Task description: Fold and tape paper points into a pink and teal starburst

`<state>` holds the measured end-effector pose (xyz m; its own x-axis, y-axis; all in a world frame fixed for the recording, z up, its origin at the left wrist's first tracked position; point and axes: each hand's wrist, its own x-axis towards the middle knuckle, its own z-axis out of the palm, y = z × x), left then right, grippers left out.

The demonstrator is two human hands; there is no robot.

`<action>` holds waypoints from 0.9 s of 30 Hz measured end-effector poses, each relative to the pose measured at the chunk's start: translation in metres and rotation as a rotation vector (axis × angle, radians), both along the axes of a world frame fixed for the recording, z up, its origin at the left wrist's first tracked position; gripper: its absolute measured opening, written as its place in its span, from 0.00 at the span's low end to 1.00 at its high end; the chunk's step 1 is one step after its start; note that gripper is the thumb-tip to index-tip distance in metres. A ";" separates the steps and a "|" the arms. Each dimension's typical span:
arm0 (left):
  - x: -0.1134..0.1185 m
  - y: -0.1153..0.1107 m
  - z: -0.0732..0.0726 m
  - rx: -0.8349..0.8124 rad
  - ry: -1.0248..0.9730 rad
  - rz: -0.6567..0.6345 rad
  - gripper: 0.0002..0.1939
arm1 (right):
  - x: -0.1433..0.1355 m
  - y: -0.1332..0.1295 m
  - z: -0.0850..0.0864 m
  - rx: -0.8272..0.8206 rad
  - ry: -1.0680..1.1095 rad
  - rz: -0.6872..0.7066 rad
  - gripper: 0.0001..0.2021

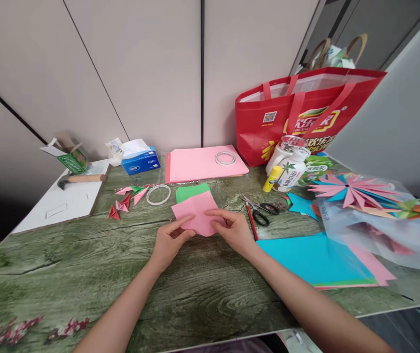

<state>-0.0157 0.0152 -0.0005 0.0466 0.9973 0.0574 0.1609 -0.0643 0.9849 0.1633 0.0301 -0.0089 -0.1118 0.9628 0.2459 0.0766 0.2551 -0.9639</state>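
A square of pink paper (199,208) is held between my two hands above the middle of the table. My left hand (171,240) pinches its left edge, thumb below and fingers on top. On the opposite side, my right hand (234,230) grips the right edge between thumb and fingers. The sheet bends slightly and shows faint creases. Just behind it lies a small stack of green paper (191,191), partly covered by the pink square. Folded pink, red and green paper pieces (123,203) sit to the left, near a roll of white tape (158,194).
Scissors (259,211) and a red pencil (251,221) lie right of my hands, with blue sheets (316,257) nearer me. Behind stand a glue stick (273,178), red bag (254,127), pink sheets (195,164) and tissue pack (140,161). A hammer (85,179) lies left; paper stars (357,191) lie right.
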 end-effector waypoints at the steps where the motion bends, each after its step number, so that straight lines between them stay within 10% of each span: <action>1: 0.001 0.000 0.000 -0.011 -0.040 0.020 0.23 | 0.000 0.000 0.000 0.007 0.002 0.004 0.12; 9: 0.008 0.001 0.003 -0.036 -0.357 0.046 0.53 | -0.009 -0.011 0.004 -0.028 0.074 0.069 0.32; 18: 0.013 -0.003 0.001 -0.154 -0.270 -0.016 0.22 | -0.012 -0.015 0.004 -0.039 -0.086 -0.062 0.52; 27: 0.009 -0.002 -0.003 -0.181 -0.293 -0.053 0.18 | -0.010 -0.009 0.000 -0.085 -0.036 -0.017 0.38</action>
<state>-0.0064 0.0135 -0.0038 0.1063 0.9892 -0.1013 -0.1290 0.1147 0.9850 0.1535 0.0209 -0.0084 -0.1021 0.9820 0.1590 0.1148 0.1704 -0.9787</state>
